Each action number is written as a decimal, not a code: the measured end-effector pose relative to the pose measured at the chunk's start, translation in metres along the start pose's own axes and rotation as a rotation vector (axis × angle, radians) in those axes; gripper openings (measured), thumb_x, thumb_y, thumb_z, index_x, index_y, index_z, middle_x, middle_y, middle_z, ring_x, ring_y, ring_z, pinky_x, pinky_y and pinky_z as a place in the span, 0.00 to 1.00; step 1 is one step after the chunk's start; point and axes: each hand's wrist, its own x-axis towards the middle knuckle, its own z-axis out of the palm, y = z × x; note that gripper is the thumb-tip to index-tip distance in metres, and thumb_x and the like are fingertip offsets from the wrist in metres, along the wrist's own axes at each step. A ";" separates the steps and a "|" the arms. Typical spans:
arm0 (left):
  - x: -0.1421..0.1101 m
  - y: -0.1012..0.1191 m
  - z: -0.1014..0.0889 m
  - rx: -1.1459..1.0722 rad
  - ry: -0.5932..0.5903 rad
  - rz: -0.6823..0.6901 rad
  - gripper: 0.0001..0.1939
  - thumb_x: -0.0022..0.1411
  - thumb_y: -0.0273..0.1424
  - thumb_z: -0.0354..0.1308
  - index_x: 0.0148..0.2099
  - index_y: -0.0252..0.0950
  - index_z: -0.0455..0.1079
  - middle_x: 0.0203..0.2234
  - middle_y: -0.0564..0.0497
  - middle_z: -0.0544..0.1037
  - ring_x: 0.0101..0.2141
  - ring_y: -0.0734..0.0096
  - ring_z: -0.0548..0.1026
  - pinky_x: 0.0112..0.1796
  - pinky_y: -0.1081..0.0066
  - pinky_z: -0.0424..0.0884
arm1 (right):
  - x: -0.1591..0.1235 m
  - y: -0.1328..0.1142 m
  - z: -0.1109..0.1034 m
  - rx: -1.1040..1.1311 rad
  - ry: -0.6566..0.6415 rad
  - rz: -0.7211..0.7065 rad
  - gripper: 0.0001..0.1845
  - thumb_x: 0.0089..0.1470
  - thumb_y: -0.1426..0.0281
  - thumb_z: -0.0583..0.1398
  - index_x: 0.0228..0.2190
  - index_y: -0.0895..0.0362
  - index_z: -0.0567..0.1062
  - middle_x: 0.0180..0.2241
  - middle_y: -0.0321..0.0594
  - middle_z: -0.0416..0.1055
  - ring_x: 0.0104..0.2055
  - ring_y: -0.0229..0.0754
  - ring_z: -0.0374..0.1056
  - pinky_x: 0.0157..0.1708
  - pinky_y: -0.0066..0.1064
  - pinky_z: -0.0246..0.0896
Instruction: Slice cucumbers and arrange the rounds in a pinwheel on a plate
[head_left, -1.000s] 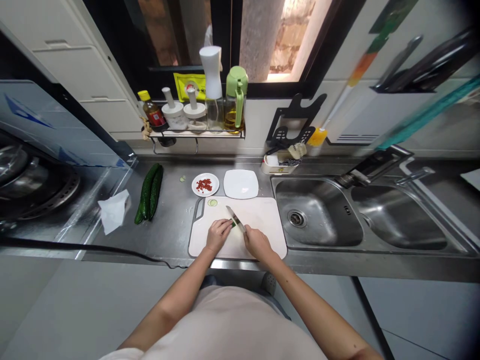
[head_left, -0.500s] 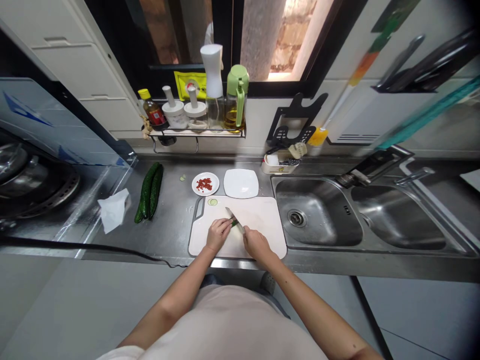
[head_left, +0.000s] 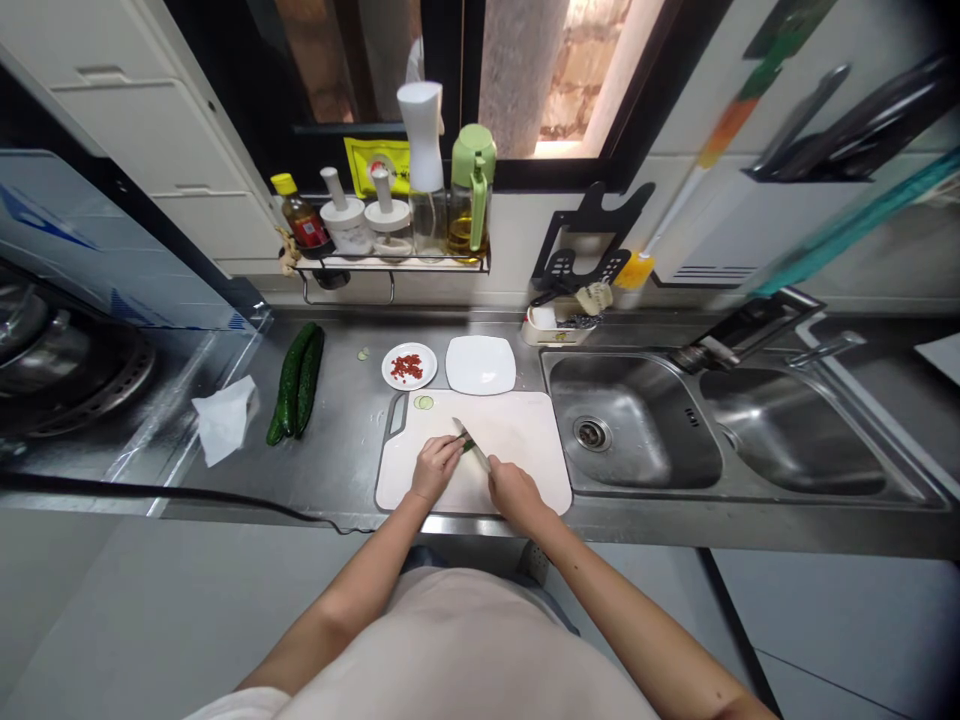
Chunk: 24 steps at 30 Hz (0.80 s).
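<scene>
My right hand (head_left: 515,492) is closed round the handle of a knife (head_left: 474,445), whose blade slants up and left over the white cutting board (head_left: 525,430). Fingers of my left hand (head_left: 437,465) press on a small green piece of cucumber (head_left: 467,443) just left of the blade; most of that piece is hidden by the fingers and knife. Thin cucumber slices (head_left: 424,403) lie at the board's upper left. Behind the board stand a small white plate (head_left: 388,370) with chopped red bits and a bare white square plate (head_left: 481,365).
Whole cucumbers (head_left: 307,385) and a crumpled white tissue (head_left: 223,418) lie on the steel counter to the left. A double sink (head_left: 637,420) borders the board on the right. Bottles and jars stand on a wall rack (head_left: 397,264). A black cable (head_left: 225,500) runs along the counter's front edge.
The knife and my right hand have shifted very slightly against the board. My left hand keeps its hold on the cucumber piece. The whole view has moved a little.
</scene>
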 end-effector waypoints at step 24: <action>0.001 0.000 0.001 -0.001 0.014 0.023 0.14 0.66 0.32 0.50 0.49 0.40 0.73 0.42 0.47 0.77 0.44 0.68 0.73 0.47 0.63 0.71 | 0.003 0.003 0.002 -0.018 0.003 -0.017 0.17 0.59 0.77 0.45 0.46 0.61 0.66 0.38 0.52 0.74 0.41 0.46 0.71 0.35 0.31 0.59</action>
